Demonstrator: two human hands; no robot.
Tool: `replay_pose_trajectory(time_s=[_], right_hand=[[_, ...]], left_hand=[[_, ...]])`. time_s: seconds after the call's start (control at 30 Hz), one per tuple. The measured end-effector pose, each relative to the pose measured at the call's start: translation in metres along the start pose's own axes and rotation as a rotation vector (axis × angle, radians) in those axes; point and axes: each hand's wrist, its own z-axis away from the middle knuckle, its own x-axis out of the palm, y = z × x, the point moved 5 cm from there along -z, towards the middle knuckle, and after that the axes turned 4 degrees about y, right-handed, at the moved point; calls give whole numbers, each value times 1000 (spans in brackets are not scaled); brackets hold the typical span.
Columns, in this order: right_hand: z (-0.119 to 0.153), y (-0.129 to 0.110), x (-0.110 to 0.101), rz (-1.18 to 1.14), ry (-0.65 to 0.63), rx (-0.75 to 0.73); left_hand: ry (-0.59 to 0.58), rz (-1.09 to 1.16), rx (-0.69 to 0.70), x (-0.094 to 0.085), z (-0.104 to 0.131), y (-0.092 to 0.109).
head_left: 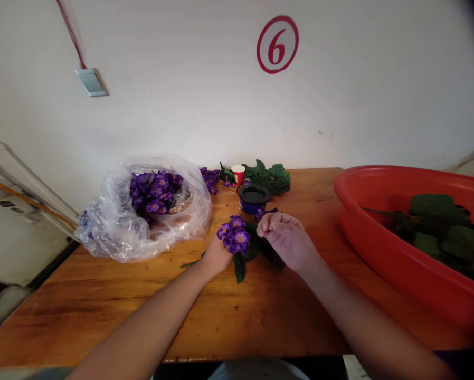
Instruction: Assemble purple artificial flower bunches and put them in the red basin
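Observation:
My left hand (218,255) is closed around a sprig of purple flowers (236,236) with green leaves, held above the table's middle; the blooms hide most of the fingers. My right hand (285,236) is just to the right, its fingertips pinched together, and what they hold, if anything, is too small to make out. Dark green leaves (240,268) hang between the two hands. Behind them stands a dark blue pot (254,199) with a black top. More purple petals show right by my right fingertips.
A clear plastic bag (122,237) of purple flowers (158,192) lies at the left. A red and white cup (237,174) and green leaves (274,178) stand near the wall. A large red basin (379,243) with leaves fills the right side of the wooden table (142,295).

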Motion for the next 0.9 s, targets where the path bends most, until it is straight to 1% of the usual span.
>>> replay_pose_trajectory(time_s=[0.17, 0.3, 0.37, 0.53, 0.67, 0.77, 0.9], right_hand=[[1, -1, 1, -104, -44, 47], [0, -3, 2, -90, -29, 68], [0, -5, 5, -108, -44, 80], [1, -7, 10, -250, -88, 128], [3, -4, 12, -420, -86, 198], [4, -3, 14, -548, -92, 239], [4, -2, 15, -577, -103, 262]], left_hand=[[5, 40, -42, -1, 1, -5], [-1, -2, -31, -1, 1, -4], [-10, -9, -26, -1, 1, -2], [-9, 12, 0, 1, 1, 3], [4, 41, -11, 0, 2, -1], [-15, 44, -28, 0, 2, -5], [-17, 80, -36, 0, 3, -8]])
